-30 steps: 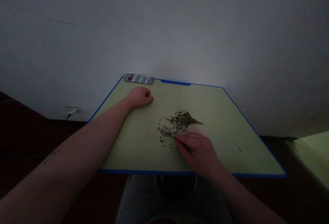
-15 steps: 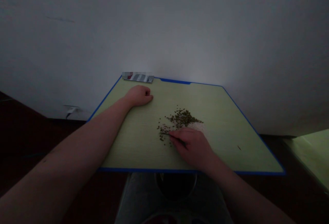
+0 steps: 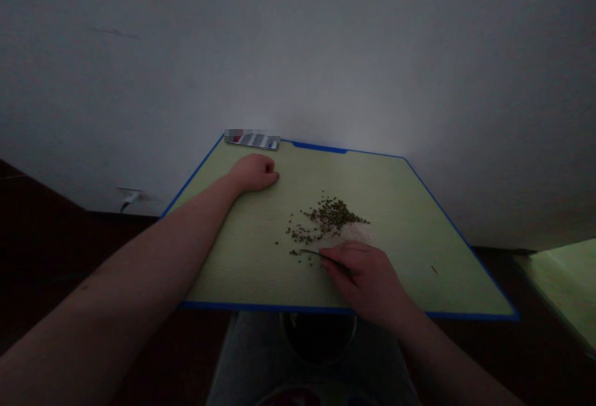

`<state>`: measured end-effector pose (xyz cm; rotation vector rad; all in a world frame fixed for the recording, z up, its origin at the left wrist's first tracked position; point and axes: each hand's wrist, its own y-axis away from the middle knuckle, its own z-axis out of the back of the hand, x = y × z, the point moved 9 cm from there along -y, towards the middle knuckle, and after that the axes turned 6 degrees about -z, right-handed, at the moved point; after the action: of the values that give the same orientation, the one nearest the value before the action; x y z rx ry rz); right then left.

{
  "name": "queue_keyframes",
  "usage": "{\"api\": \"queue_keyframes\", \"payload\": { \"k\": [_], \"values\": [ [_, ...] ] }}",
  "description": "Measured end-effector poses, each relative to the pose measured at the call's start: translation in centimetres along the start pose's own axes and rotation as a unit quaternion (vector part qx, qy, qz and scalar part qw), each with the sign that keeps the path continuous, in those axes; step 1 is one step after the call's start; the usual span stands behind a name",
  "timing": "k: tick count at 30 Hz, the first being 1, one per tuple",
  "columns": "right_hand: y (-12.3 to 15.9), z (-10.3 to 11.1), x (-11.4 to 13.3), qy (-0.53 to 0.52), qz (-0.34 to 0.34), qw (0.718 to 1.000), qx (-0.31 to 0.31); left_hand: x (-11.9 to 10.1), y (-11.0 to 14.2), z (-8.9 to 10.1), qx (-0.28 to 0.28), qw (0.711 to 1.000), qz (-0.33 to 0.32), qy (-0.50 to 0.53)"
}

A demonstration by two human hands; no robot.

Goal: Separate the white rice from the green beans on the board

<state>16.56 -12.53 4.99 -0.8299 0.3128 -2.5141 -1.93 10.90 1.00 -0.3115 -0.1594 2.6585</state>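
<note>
My right hand (image 3: 365, 272) pinches thin dark metal tweezers (image 3: 311, 252), whose tip points left and rests close to a few loose beans near the board's front. Just beyond lies a scattered heap of small green beans (image 3: 336, 212), with a patch of pale, rice-like grains (image 3: 358, 231) at its right side, partly behind my hand. My left hand (image 3: 254, 172) is curled into a loose fist on the pale tabletop (image 3: 395, 192), left of the heap; nothing shows in it.
A flat card-like item (image 3: 254, 139), partly blurred out, lies at the back left corner. On the right is a small brown sliver (image 3: 434, 270). Below the blue front edge stands a dark round container (image 3: 319, 336). The wall (image 3: 316, 52) with a plugged socket (image 3: 130, 196) rises behind.
My right hand and the tweezers have drawn back slightly to the right and nearer to me. A single bean now lies farther left of the heap. My left hand stays put.
</note>
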Motion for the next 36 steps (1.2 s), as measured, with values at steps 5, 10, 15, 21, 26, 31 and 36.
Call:
{"api": "queue_keyframes", "payload": {
  "k": [5,10,15,21,26,31,36],
  "values": [
    [-0.1,-0.4,0.3,-0.008,0.003,1.0,-0.006,-0.1,0.1,0.1,0.002,1.0,0.0,-0.009],
    [-0.9,-0.8,-0.4,0.01,-0.017,1.0,-0.019,0.0,0.0,0.0,0.002,1.0,0.003,-0.004],
    [-2.2,-1.6,-0.5,0.019,-0.016,1.0,-0.001,0.1,-0.1,-0.1,0.003,1.0,-0.003,0.0],
    [-4.3,-2.7,-0.3,0.034,-0.043,0.998,0.014,0.1,0.0,-0.1,-0.002,1.0,0.005,0.001],
    [-5.7,-3.1,-0.3,0.056,-0.067,0.995,0.039,0.1,-0.1,-0.1,-0.001,1.0,0.001,-0.009],
    [-6.9,-3.6,0.4,0.046,-0.051,0.995,0.071,0.1,-0.1,-0.1,-0.006,1.0,0.002,-0.01],
    [-7.0,-4.0,1.0,0.026,-0.024,0.994,0.103,0.0,-0.1,-0.1,-0.006,1.0,-0.002,-0.009]
  ]
}}
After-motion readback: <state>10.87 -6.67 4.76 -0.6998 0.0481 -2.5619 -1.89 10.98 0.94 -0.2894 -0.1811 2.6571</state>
